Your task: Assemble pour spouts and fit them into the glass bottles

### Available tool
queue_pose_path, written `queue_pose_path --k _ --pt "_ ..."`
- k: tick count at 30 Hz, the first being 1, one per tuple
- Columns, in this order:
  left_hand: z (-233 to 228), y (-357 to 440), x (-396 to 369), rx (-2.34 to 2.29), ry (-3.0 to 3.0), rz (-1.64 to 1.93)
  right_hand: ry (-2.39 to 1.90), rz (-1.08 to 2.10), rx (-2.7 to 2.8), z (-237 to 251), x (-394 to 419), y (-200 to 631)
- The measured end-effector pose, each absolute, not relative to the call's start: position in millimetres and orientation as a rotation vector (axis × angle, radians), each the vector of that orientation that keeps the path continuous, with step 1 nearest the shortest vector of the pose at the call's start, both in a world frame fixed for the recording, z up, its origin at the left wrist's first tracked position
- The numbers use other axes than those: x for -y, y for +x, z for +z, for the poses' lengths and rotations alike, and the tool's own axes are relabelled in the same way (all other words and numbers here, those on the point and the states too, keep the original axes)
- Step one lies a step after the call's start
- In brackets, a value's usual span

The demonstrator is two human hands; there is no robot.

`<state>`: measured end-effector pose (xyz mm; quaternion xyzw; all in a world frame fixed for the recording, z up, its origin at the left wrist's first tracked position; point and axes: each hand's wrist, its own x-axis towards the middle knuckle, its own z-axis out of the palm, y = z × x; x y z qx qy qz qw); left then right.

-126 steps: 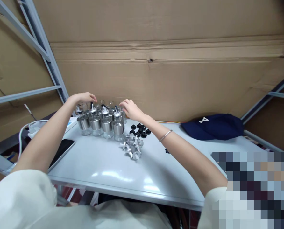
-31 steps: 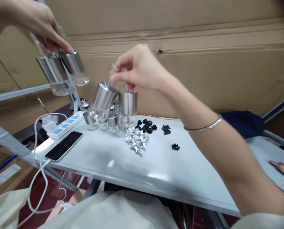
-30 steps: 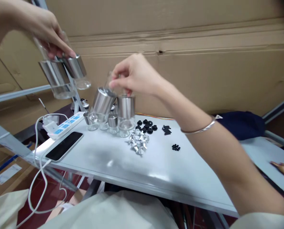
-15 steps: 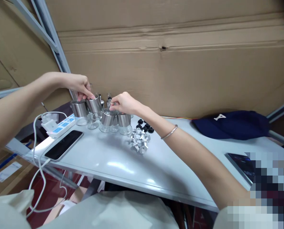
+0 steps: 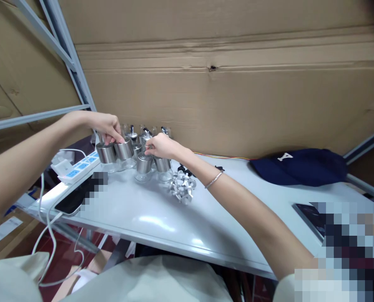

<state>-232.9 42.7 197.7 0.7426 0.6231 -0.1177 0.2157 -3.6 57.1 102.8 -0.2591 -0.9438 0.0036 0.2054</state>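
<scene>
The left hand (image 5: 107,126) has its fingers closed around the necks of two steel-banded bottles (image 5: 124,149) on the left of the counter (image 5: 124,205); spouted bottles (image 5: 133,135) stand behind. Alongside, the right hand (image 5: 162,146) pinches two similar bottles (image 5: 144,164), near piled silver pieces (image 5: 183,186).

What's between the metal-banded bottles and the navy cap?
In the head view, small black parts lie between bottles and cap, partly hidden by the right forearm.
</scene>
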Motion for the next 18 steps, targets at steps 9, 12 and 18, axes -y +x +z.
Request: queue_pose_path --k 9,12,18 --pt "172.1 -212.7 -48.5 -1.606 2.185 -0.446 -0.746 -0.111 2.700 103.6 -45.7 -7.9" --pt "163.1 -209.9 -50.6 -1.592 2.228 -0.455 -0.706 -0.137 2.713 102.2 -41.5 -7.0" --pt "144.1 -223.3 -55.1 -1.557 2.447 -0.263 -0.646 -0.033 2.657 96.3 -40.0 2.5"
